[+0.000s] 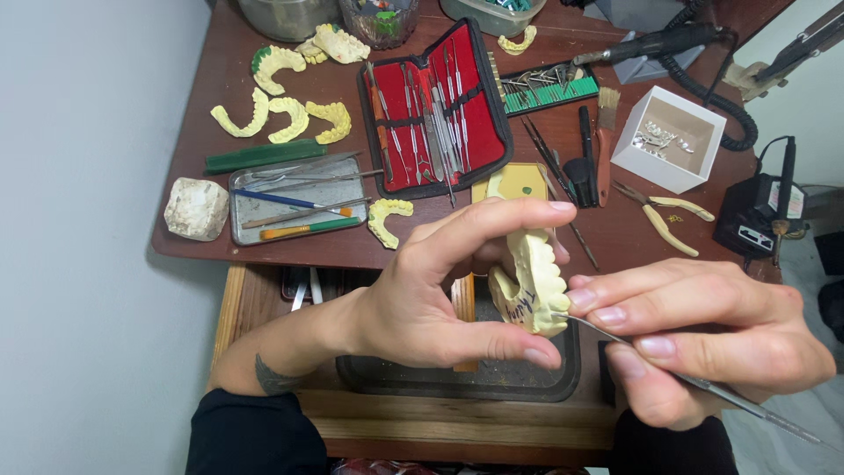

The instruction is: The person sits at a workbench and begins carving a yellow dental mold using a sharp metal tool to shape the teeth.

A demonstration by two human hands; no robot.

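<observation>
Pale yellow dental cast [530, 283], upright, held

The work surface was a dark reddish-brown wooden table [264, 237] with a worn, slightly scuffed top and a rounded front edge. Beneath that edge, a lighter wooden pull-out drawer [457, 422] stood open toward the viewer, its pale frame showing raw, unfinished grain. A plain wall [79, 264] in a pale grey-white ran along the left side, touching or just beside the table's left edge; it was bare and unmarked. At the lower right, a patch of light marbled floor [804, 409] showed. Lighting was even and soft, with faint shadows.
</observation>
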